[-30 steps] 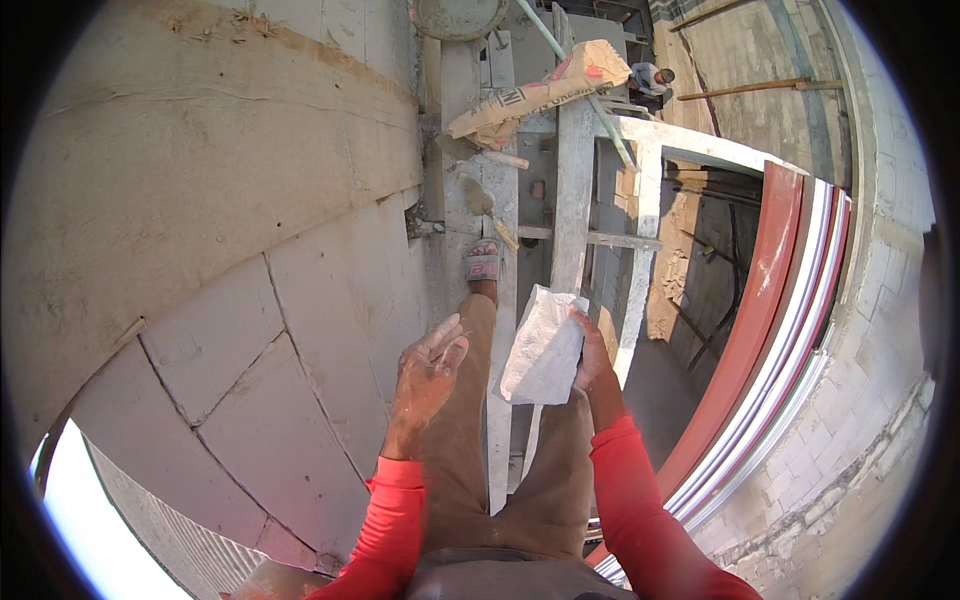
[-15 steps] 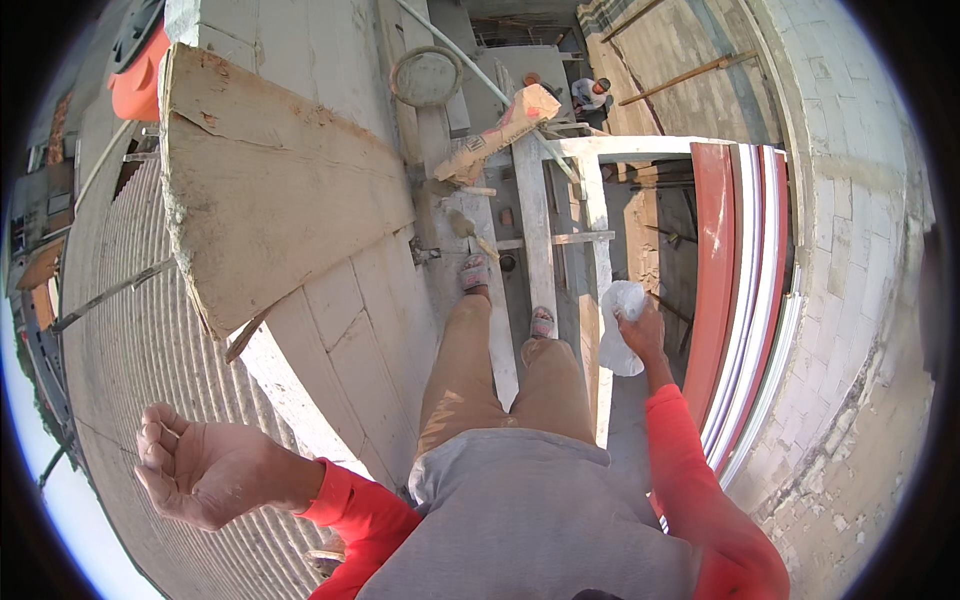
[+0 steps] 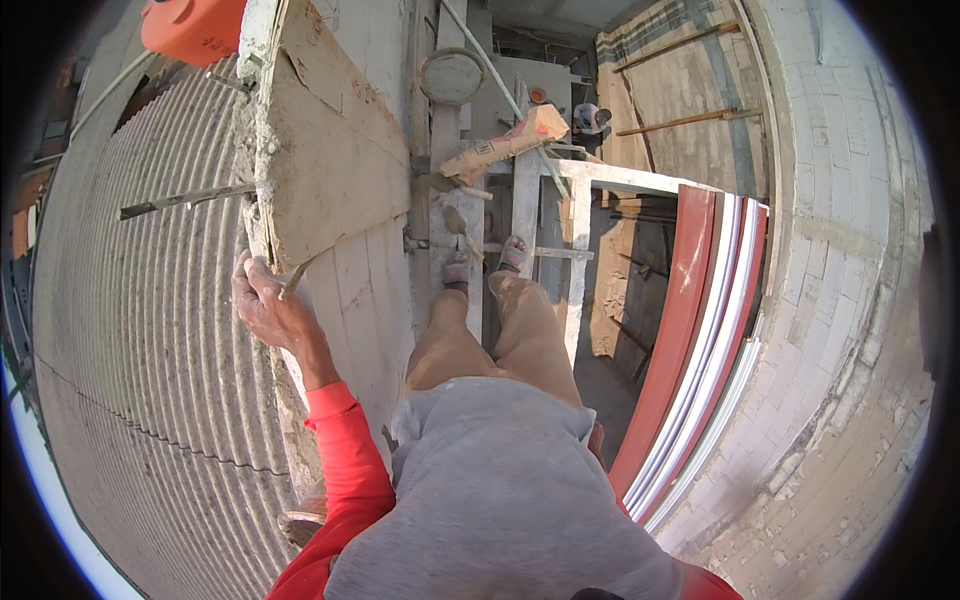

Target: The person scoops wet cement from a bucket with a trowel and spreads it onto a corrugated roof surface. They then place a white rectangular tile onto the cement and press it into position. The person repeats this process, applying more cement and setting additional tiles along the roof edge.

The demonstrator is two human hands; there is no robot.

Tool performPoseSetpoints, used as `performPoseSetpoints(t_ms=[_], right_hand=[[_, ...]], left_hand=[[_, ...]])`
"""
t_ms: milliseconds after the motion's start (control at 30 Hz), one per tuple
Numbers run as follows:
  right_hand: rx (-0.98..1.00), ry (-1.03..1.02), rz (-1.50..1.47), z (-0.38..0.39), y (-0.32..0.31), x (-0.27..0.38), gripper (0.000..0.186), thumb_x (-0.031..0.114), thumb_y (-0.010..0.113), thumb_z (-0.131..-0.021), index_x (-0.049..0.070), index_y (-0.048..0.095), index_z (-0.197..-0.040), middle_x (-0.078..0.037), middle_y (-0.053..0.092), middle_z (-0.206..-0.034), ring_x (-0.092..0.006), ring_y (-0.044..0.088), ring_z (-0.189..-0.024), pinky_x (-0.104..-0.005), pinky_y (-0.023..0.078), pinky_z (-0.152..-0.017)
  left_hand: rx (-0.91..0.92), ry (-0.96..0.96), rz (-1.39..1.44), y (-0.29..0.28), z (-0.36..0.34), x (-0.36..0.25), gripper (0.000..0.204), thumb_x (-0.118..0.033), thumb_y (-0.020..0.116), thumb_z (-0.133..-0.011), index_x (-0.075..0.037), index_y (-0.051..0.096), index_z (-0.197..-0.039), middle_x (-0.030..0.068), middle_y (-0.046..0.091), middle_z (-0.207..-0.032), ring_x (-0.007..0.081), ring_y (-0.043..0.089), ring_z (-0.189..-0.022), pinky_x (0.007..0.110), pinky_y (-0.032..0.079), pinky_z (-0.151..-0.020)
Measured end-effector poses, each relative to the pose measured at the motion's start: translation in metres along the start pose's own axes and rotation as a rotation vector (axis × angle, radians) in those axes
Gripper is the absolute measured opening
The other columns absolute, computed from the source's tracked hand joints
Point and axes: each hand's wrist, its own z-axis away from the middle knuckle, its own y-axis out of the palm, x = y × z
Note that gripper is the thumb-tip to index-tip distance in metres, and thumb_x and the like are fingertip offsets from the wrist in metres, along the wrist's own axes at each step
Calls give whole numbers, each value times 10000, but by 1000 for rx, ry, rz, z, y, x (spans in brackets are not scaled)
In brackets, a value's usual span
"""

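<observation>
My left hand (image 3: pixel 275 308) is on the rough top edge of the block wall (image 3: pixel 345 285) at my left, its fingers bent over that edge. Beside it a short piece of wood (image 3: pixel 296 280) sticks out from under a tan sheet (image 3: pixel 340 150) that covers part of the wall. Only a sliver of my right hand (image 3: pixel 597 440) shows at my right hip; my body hides its fingers and anything in them. Ahead of my feet lies a trowel (image 3: pixel 460 225) with mortar on it.
I stand high on narrow ledges beside open gaps. Ahead are a paper sack (image 3: pixel 505 145), a round pan (image 3: pixel 450 77) and a person (image 3: pixel 590 118) lower down. Long red and white panels (image 3: pixel 690 340) lean at right. Left of the wall is a corrugated roof (image 3: pixel 170 300); an orange container (image 3: pixel 195 25) stands beyond.
My left hand has moved forward and right onto the wall's edge. My right hand, which held a clear plastic bag, has drawn back beside my body; the bag is out of sight. My right foot has stepped forward.
</observation>
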Motion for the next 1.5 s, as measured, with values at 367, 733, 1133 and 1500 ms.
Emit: performPoseSetpoints(t_ms=[367,733,1133,1500], right_hand=[[-314,-283,226,-135,-77,86,484,323,844,-840,-23,720,-1155,-268,731,-1196,-424,692,-1182,-501,548,-999],[-583,-789,-246,-66,-181,386,488,279,853,-914,-107,653,-1136,-237,729,-1082,-315,719,-992,-447,562,-886],[31,-1242,-875,53,-143,559,456,119,765,-992,-105,590,-1349,-161,688,-1286,-182,652,-1159,-328,509,-1021],[187,-1542,-1029,201,-124,702,501,177,739,-1001,-100,578,-1386,-167,662,-1340,-245,652,-1224,-396,517,-1056]], left_hand=[[4,13,-289,-8,-6,18,533,-494,473,-1046,-32,733,-987,232,707,-864,415,649,-813,519,468,-778],[31,-27,-305,3,-10,20,595,-565,521,-1020,-41,800,-1042,264,735,-882,443,708,-854,532,515,-810],[-54,-21,-316,0,-8,5,550,-550,548,-1010,-72,813,-1073,242,765,-960,420,725,-923,509,525,-857],[46,-153,-334,-6,-8,-2,496,-512,557,-1011,-87,794,-1107,253,759,-1002,459,719,-954,520,539,-860]])
